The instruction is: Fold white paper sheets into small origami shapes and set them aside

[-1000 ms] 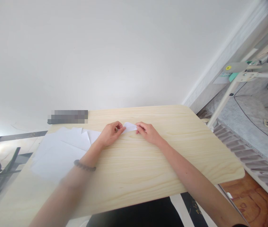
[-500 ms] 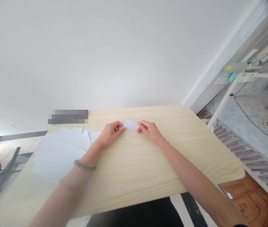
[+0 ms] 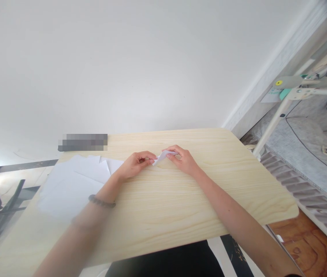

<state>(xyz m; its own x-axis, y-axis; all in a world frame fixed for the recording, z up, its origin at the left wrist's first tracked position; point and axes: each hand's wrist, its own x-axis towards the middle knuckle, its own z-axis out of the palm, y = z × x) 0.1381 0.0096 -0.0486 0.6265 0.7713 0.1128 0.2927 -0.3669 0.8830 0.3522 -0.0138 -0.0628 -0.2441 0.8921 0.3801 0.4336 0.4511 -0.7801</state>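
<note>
Paper [image 3: 162, 156] sat between the left hand [image 3: 136, 164] and the right hand [image 3: 185, 159], each pinching one end over the surface [image 3: 163, 207], in what looked like a folding step, the next move seemingly calling for even pressure.

A small white piece of paper [image 3: 161, 156], visibly bent, is held aslant between the fingers of both hands [image 3: 186, 161].

wood-grain table [image 3: 175, 207] with white sheets [image 3: 62, 184], pixelated object [image 3: 84, 142]
</note>
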